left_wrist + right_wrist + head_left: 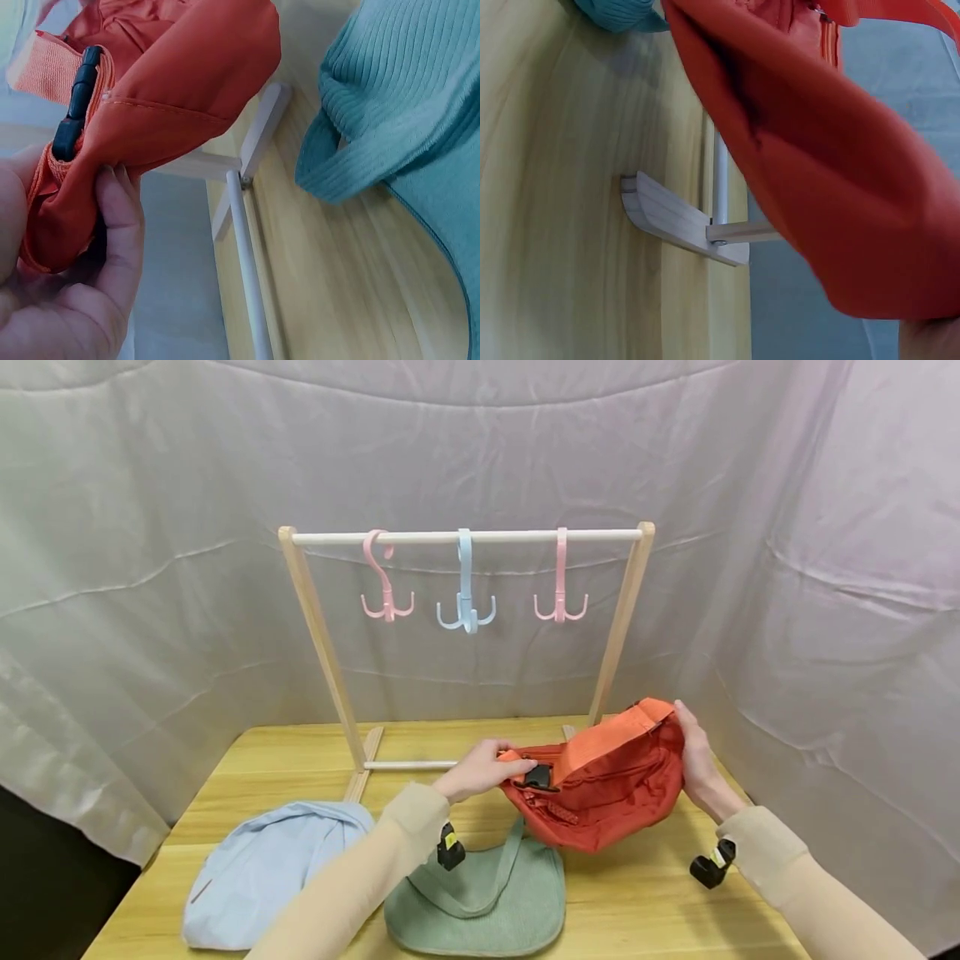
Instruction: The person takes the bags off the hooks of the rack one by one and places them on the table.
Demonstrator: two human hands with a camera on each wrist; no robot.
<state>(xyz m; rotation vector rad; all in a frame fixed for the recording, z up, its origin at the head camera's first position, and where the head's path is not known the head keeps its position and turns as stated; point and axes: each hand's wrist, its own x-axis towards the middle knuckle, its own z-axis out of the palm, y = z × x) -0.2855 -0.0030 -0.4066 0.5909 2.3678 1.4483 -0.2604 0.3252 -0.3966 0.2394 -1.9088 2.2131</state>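
A red fanny pack (611,806) with an orange webbing strap (611,739) and a black buckle (537,776) is held up above the table. My left hand (483,768) pinches its left end beside the buckle; in the left wrist view, thumb and fingers (120,217) wrap the red fabric. At the other end my right hand (701,768) holds the pack's side, and most of that hand is hidden in the right wrist view. Below the pack lies a green corduroy shoulder bag (517,902), its strap looped upward.
A wooden rack with a white rail (510,537) stands behind, carrying two pink hooks (560,577) and a light blue hook (465,585). A light blue bag (273,860) lies at the left of the wooden table (630,910). Grey curtains (480,460) enclose the table's back and sides.
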